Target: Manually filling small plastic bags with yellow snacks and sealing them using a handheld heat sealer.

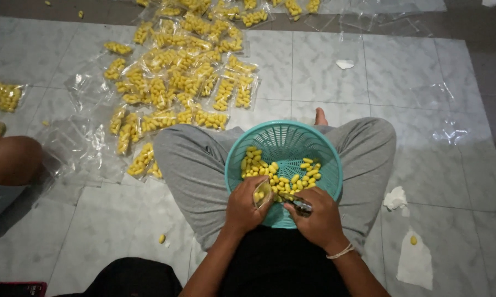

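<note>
A teal plastic basket rests in my lap between my crossed legs, holding several small yellow snack pieces. My left hand grips a small clear plastic bag with a few yellow pieces inside, at the basket's near rim. My right hand is closed around a small metal scoop or spoon, its tip pointing toward the bag's mouth. Both hands nearly touch over the basket's near edge.
Many filled clear bags of yellow pieces lie spread on the tiled floor ahead left, with empty clear bags beside them. Another person's knee is at the left. Crumpled paper and a loose yellow piece lie at right.
</note>
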